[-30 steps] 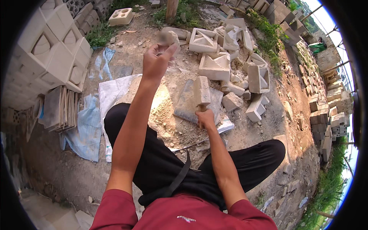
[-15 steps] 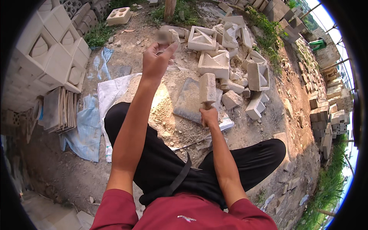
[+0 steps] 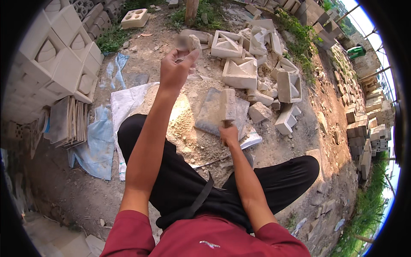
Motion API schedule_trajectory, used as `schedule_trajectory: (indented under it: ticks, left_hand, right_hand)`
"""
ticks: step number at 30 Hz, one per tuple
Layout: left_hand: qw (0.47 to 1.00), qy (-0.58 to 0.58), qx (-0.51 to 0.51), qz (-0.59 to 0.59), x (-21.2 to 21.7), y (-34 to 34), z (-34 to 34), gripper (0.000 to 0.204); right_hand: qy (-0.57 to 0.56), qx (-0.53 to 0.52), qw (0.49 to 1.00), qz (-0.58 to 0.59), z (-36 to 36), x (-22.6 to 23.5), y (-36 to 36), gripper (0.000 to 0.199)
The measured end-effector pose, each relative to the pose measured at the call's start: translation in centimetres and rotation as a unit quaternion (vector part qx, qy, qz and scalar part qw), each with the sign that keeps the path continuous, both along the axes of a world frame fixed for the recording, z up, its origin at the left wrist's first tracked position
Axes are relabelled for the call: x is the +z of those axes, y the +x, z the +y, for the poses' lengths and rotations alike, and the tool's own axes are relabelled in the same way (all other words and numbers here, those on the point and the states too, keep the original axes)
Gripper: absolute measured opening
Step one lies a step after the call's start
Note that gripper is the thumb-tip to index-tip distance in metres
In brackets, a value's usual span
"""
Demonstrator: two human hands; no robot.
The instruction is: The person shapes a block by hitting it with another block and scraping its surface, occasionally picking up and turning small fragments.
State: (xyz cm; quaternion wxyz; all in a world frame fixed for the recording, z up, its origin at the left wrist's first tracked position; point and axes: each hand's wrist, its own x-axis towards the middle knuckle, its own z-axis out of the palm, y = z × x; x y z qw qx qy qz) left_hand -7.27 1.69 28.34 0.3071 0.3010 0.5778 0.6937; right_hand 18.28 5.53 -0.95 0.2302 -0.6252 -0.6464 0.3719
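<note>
My left hand is raised in front of me and grips a small pale chunk of concrete between thumb and fingers. My right hand is lower, closed around the handle of a mallet whose dusty block head stands upright above a flat grey slab. The slab lies on a pile of sandy rubble spread over a white sack. I sit with my legs in black trousers on either side of the pile.
Broken hollow decorative concrete blocks lie heaped beyond the slab. Stacked whole blocks stand at the left, with thin tiles and blue plastic sheeting beside them. More block stacks line the right side.
My left hand has risen a little with the chunk. My right hand has swung the mallet head from leaning left to standing upright over the slab.
</note>
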Motion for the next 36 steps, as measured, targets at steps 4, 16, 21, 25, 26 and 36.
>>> schedule_trajectory:
  ticks: [4,16,21,25,26,36]
  left_hand:
    - [1.000,-0.009,0.027,-0.003,-0.8,-1.5,-0.4,0.040]
    - [1.000,-0.005,0.026,-0.007,-0.9,-1.5,-0.2,0.038]
    - [1.000,0.002,0.028,-0.013,-1.1,-2.3,-0.6,0.037]
    - [1.000,-0.007,0.022,0.014,-0.5,-1.6,-1.4,0.040]
    - [1.000,0.004,-0.005,0.003,0.1,0.1,0.1,0.040]
    - [0.999,-0.011,0.022,0.034,-1.0,-1.4,-1.4,0.041]
  right_hand:
    - [-0.184,0.092,0.968,-0.141,1.5,1.7,-2.0,0.038]
    - [-0.169,0.060,0.977,-0.111,3.1,3.8,-4.6,0.026]
    - [-0.269,0.050,0.962,0.000,4.8,7.0,-4.6,0.024]
    - [-0.144,0.044,0.988,-0.018,1.7,6.4,-3.5,0.033]
    - [-0.076,0.031,0.995,-0.059,2.9,1.9,0.5,0.036]
    - [-0.242,0.016,0.969,0.053,4.5,6.0,-1.2,0.026]
